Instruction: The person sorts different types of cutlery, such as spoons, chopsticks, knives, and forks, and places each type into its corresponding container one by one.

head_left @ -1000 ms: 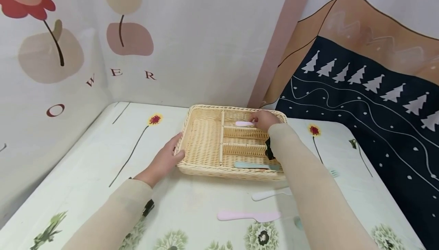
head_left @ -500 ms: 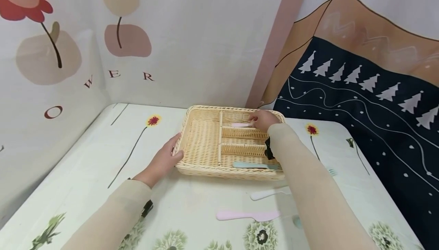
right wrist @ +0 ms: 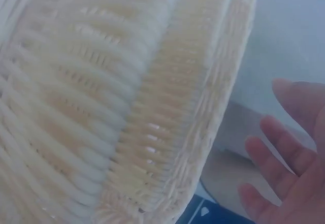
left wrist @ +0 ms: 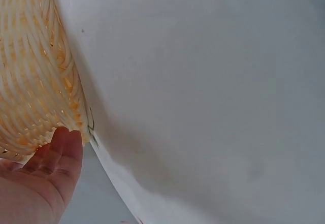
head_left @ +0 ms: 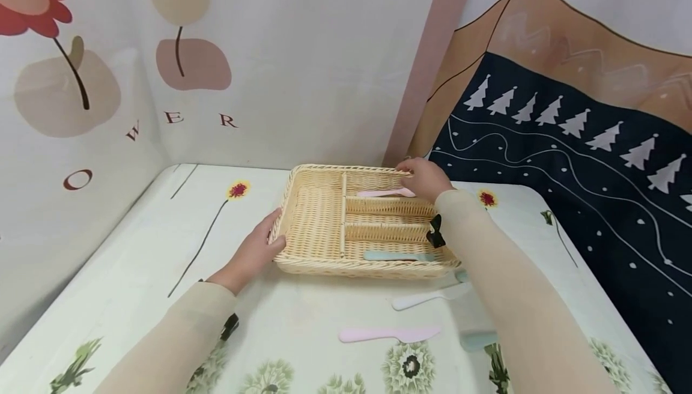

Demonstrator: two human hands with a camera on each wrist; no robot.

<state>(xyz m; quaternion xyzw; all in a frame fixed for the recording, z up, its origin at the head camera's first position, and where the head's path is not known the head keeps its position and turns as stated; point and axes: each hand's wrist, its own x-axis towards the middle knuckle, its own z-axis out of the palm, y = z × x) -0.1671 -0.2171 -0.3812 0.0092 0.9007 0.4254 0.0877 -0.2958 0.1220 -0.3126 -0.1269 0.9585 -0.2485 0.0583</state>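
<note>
A wicker cutlery tray [head_left: 316, 220] with a long left section and several narrow ones at right stands on the table. My left hand [head_left: 254, 253] grips its left end in the head view, thumb over the rim, fingers against the outer wall. A pink utensil [head_left: 384, 193] with a widened end lies in the back narrow compartment. My right hand [head_left: 427, 179] is above the tray's back right corner, holding nothing. In the right wrist view its fingers [right wrist: 277, 132] are spread, apart from the rim. A light blue knife [head_left: 397, 256] lies in the front compartment.
On the table in front of the tray lie a pink knife [head_left: 389, 335] and a white utensil [head_left: 421, 301]. A pale teal piece [head_left: 478, 340] is partly hidden by the right sleeve. Printed curtains [head_left: 303, 81] rise behind the table.
My right hand has let go of the pink utensil and moved up and back. The utensil now rests in the back compartment. My left hand keeps its grip on the tray.
</note>
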